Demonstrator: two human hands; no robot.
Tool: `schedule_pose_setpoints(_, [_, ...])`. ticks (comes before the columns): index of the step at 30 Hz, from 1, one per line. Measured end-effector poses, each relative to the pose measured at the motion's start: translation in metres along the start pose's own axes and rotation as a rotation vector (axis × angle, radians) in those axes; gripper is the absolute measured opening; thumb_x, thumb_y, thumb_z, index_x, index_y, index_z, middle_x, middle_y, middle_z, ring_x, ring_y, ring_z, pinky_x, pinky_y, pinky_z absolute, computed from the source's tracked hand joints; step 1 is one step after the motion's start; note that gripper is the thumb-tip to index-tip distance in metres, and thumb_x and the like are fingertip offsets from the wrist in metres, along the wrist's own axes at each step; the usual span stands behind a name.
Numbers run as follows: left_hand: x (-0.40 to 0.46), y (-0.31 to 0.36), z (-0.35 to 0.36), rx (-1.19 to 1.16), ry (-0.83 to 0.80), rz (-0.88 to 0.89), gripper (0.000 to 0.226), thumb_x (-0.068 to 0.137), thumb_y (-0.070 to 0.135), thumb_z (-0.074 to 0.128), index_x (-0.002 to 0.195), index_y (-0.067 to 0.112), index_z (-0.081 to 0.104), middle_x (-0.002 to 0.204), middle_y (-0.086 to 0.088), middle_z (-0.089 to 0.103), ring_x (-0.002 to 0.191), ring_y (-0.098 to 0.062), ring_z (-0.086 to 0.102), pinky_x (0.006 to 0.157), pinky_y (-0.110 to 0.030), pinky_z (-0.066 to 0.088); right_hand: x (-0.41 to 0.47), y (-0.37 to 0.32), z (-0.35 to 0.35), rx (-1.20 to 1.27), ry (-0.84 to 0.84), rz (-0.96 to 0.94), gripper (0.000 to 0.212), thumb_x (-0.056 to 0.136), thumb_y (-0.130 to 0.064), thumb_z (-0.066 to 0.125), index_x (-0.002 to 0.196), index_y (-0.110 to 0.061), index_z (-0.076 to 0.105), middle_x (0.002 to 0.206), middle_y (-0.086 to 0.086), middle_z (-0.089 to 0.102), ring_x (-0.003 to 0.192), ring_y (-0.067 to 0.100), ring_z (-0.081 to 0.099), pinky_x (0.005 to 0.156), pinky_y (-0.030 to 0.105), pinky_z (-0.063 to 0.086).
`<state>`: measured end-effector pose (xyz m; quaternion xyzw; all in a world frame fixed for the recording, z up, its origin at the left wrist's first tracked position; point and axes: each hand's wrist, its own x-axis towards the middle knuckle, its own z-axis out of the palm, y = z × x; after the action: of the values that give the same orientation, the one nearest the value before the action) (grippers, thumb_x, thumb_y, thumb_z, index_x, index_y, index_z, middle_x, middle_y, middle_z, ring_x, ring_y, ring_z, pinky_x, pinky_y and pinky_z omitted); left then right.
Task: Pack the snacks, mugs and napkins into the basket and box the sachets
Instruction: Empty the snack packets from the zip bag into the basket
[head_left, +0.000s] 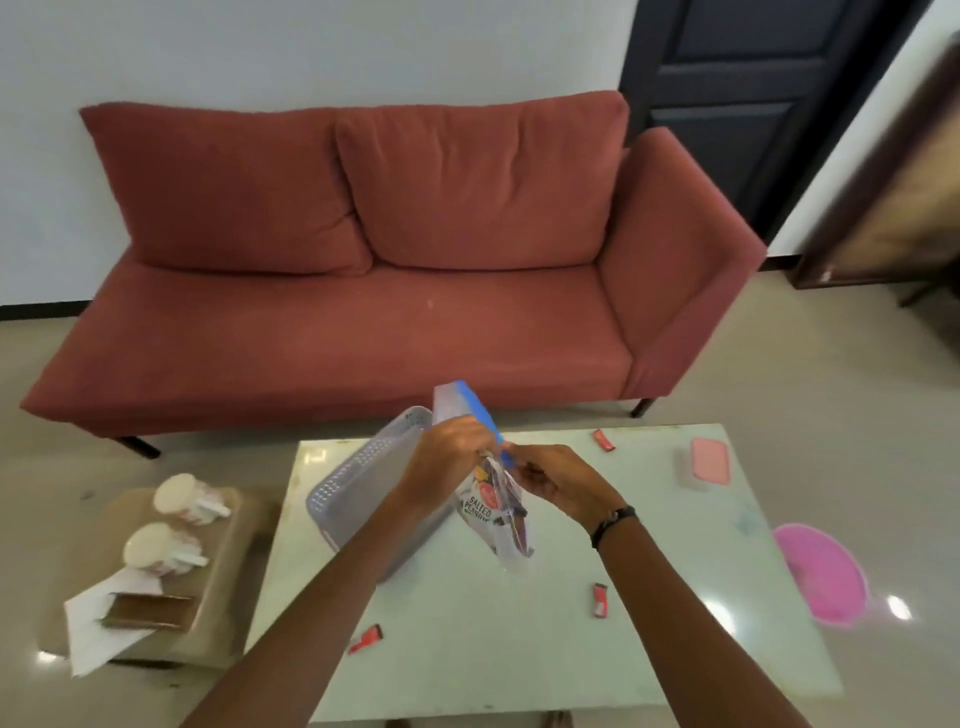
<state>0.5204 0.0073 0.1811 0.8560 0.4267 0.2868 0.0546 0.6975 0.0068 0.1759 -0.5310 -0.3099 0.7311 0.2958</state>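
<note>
The basket (363, 499) lay tilted on the table (519, 623) just left of my hands, open side toward the packets, nearer my left hand (447, 462); I could not see anything in it. Both hands gripped the snack packets: the left a blue-edged packet (457, 410) standing upward, the right hand (550, 478) the peanut packet (493, 519) hanging long-axis down. The lidded pink box (709, 462) sat far right, three red sachets (600, 600) loose, mugs (182, 501) and napkins (98, 623) well apart on the left stool.
</note>
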Motion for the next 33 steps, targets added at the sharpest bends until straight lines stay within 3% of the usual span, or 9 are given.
schedule_pose_setpoints(4, [0.005, 0.055, 0.036, -0.057, 0.095, -0.065, 0.021, 0.072, -0.006, 0.061, 0.063, 0.009, 0.049, 0.062, -0.007, 0.051, 0.063, -0.017, 0.04, 0.056, -0.028, 0.035, -0.028, -0.001, -0.054, 0.001, 0.038, -0.028, 0.015, 0.083, -0.011, 0.068, 0.093, 0.0, 0.071, 0.087, 0.007, 0.07, 0.074, 0.007, 0.066, 0.066, 0.014, 0.054])
schedule_pose_setpoints(6, [-0.001, 0.073, 0.051, -0.095, 0.077, -0.146, 0.02, 0.073, -0.002, 0.065, 0.071, 0.012, 0.051, 0.071, -0.004, 0.054, 0.069, -0.014, 0.043, 0.061, -0.026, 0.039, -0.038, -0.007, -0.069, -0.047, 0.089, -0.097, 0.021, 0.084, -0.012, 0.068, 0.098, 0.004, 0.07, 0.091, 0.009, 0.068, 0.081, 0.012, 0.064, 0.072, 0.013, 0.055])
schedule_pose_setpoints(10, [-0.007, 0.101, 0.064, -0.347, 0.058, -0.503, 0.014, 0.082, 0.004, 0.06, 0.094, 0.012, 0.061, 0.094, 0.002, 0.063, 0.082, -0.013, 0.059, 0.072, -0.02, 0.048, -0.054, -0.011, -0.082, -0.215, 0.188, -0.18, 0.021, 0.087, -0.006, 0.063, 0.095, 0.013, 0.065, 0.089, 0.013, 0.063, 0.073, 0.01, 0.062, 0.059, 0.006, 0.052])
schedule_pose_setpoints(13, [0.013, 0.119, 0.059, -0.57, 0.104, -0.741, 0.021, 0.088, 0.025, 0.054, 0.095, 0.009, 0.065, 0.089, -0.001, 0.067, 0.083, -0.021, 0.065, 0.076, -0.032, 0.053, -0.06, -0.013, -0.084, -0.289, 0.209, -0.211, 0.015, 0.088, -0.004, 0.061, 0.09, 0.011, 0.062, 0.089, 0.015, 0.061, 0.069, 0.01, 0.062, 0.058, 0.009, 0.054])
schedule_pose_setpoints(18, [0.045, 0.142, 0.051, -0.556, -0.058, -0.865, 0.042, 0.092, 0.036, 0.049, 0.073, 0.001, 0.063, 0.062, -0.006, 0.055, 0.061, -0.022, 0.048, 0.062, -0.031, 0.039, -0.068, -0.01, -0.077, -0.364, 0.266, -0.246, 0.019, 0.081, -0.006, 0.069, 0.086, 0.012, 0.065, 0.08, 0.015, 0.063, 0.068, 0.017, 0.061, 0.07, 0.021, 0.054])
schedule_pose_setpoints(21, [0.047, 0.145, 0.05, -0.596, -0.071, -0.936, 0.048, 0.086, 0.041, 0.057, 0.061, 0.0, 0.06, 0.055, -0.007, 0.05, 0.055, -0.019, 0.042, 0.058, -0.029, 0.036, -0.075, -0.004, -0.075, -0.243, 0.273, -0.194, 0.021, 0.078, -0.004, 0.07, 0.092, 0.012, 0.067, 0.075, 0.012, 0.064, 0.063, 0.015, 0.059, 0.064, 0.018, 0.054])
schedule_pose_setpoints(25, [0.034, 0.145, 0.045, -0.699, -0.043, -1.032, 0.033, 0.077, 0.028, 0.066, 0.073, -0.004, 0.069, 0.067, -0.018, 0.063, 0.06, -0.02, 0.052, 0.061, -0.031, 0.045, -0.084, 0.006, -0.066, -0.114, 0.211, -0.109, 0.026, 0.078, -0.004, 0.071, 0.101, 0.009, 0.067, 0.081, 0.013, 0.067, 0.062, 0.009, 0.061, 0.057, 0.01, 0.053])
schedule_pose_setpoints(28, [0.027, 0.139, 0.04, -0.69, -0.015, -1.118, 0.02, 0.083, 0.013, 0.06, 0.069, -0.001, 0.066, 0.066, -0.016, 0.058, 0.059, -0.021, 0.051, 0.059, -0.028, 0.046, -0.087, 0.012, -0.053, -0.022, 0.191, -0.067, 0.027, 0.073, -0.01, 0.078, 0.096, -0.004, 0.065, 0.086, 0.011, 0.067, 0.069, 0.012, 0.063, 0.06, 0.013, 0.053])
schedule_pose_setpoints(33, [0.012, 0.134, 0.027, -0.74, -0.109, -1.116, 0.03, 0.083, 0.03, 0.067, 0.083, 0.0, 0.071, 0.075, -0.011, 0.068, 0.069, -0.021, 0.065, 0.061, -0.026, 0.055, -0.091, 0.02, -0.042, -0.083, 0.208, -0.048, 0.028, 0.07, -0.014, 0.081, 0.085, -0.01, 0.059, 0.08, 0.008, 0.065, 0.066, 0.013, 0.06, 0.061, 0.014, 0.053])
